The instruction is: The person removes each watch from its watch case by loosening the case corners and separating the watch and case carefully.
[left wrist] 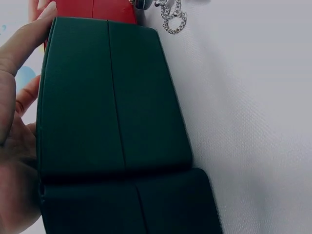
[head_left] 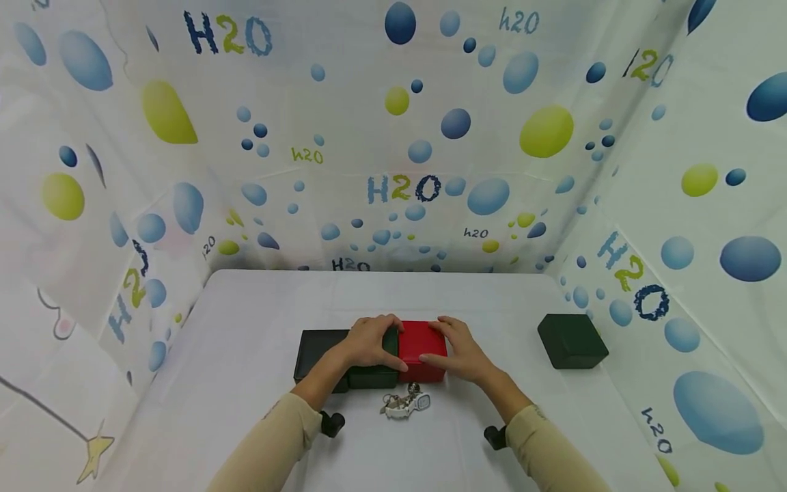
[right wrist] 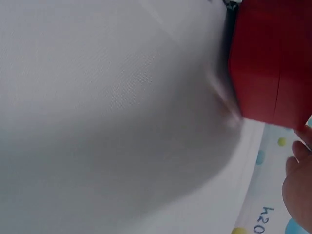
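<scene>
A red box (head_left: 423, 350) stands at the right end of a row on the white table, beside a dark green box (head_left: 372, 378) and a black box (head_left: 316, 350). My left hand (head_left: 369, 344) reaches over the green box, its thumb and fingertips at the red box's left corners. My right hand (head_left: 462, 352) holds the red box from the right, thumb on its top front and fingers at the back edge. Close in front lies a white watch (head_left: 402, 406) with a small heap of metal jewellery (head_left: 414, 389). A silver chain (left wrist: 174, 22) shows in the left wrist view.
Another dark green box (head_left: 572, 340) stands apart near the table's right edge. White curtains (head_left: 344, 137) with blue and green dots hang behind and at both sides of the table (head_left: 258, 307).
</scene>
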A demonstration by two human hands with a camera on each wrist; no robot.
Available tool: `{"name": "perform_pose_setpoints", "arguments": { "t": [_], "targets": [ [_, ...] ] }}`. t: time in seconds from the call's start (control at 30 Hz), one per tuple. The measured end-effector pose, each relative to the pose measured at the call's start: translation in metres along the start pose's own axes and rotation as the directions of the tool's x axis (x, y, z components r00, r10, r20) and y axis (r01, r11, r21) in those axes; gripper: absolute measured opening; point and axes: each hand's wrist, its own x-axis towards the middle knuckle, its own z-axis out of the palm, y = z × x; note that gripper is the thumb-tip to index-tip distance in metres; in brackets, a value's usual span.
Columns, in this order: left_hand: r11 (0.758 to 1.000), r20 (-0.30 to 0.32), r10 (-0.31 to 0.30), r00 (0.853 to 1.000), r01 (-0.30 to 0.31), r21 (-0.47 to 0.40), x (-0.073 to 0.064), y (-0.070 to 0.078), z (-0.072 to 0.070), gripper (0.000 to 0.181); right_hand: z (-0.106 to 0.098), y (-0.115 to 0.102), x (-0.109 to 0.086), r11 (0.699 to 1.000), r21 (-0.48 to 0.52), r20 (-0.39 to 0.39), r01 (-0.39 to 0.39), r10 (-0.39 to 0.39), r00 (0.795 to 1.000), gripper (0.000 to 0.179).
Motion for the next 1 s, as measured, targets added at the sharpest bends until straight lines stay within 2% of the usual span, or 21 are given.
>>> {"name": "perform_pose_setpoints", "arguments": {
  "t": [0.07, 0.13, 0.23, 0.33, 0.5, 0.7, 0.87, 1.0],
  "targets": [
    [1.0, -0.002, 0.002, 1.0, -0.002, 0.007, 0.0, 0.0, -0.001, 0.075, 0.002, -0.006, 0.002, 0.994, -0.098, 0.001, 0.056, -0.057, 0.998, 0.084],
    [1.0, -0.01, 0.01, 1.0, -0.01, 0.017, -0.001, -0.001, -0.002, 0.077, 0.004, -0.011, 0.005, 0.975, -0.187, 0.015, 0.12, -0.119, 0.993, 0.08],
    [0.998, -0.021, 0.04, 0.999, -0.039, 0.051, -0.001, -0.003, -0.003, 0.08, 0.008, -0.021, 0.009, 0.947, -0.252, 0.065, 0.199, -0.188, 0.98, 0.073],
    [0.987, -0.036, 0.056, 0.998, -0.05, 0.152, -0.003, -0.004, -0.003, 0.086, 0.013, -0.03, 0.011, 0.929, -0.276, 0.109, 0.248, -0.226, 0.968, 0.067],
    [0.944, -0.056, 0.023, 0.998, -0.003, 0.33, -0.011, -0.006, -0.002, 0.101, 0.02, -0.041, 0.013, 0.896, -0.316, 0.167, 0.311, -0.27, 0.948, 0.056],
    [0.919, -0.072, -0.006, 0.997, 0.034, 0.393, -0.02, -0.013, -0.003, 0.101, 0.025, -0.044, 0.014, 0.879, -0.368, 0.125, 0.303, -0.276, 0.953, 0.051],
    [0.914, -0.141, -0.054, 0.988, 0.106, 0.393, -0.027, -0.028, -0.007, 0.091, 0.024, -0.043, 0.015, 0.896, -0.36, 0.07, 0.26, -0.251, 0.965, 0.047],
    [0.921, -0.171, -0.059, 0.983, 0.12, 0.37, -0.031, -0.035, -0.009, 0.088, 0.022, -0.04, 0.017, 0.916, -0.354, 0.013, 0.187, -0.195, 0.981, 0.045]
  ]
}}
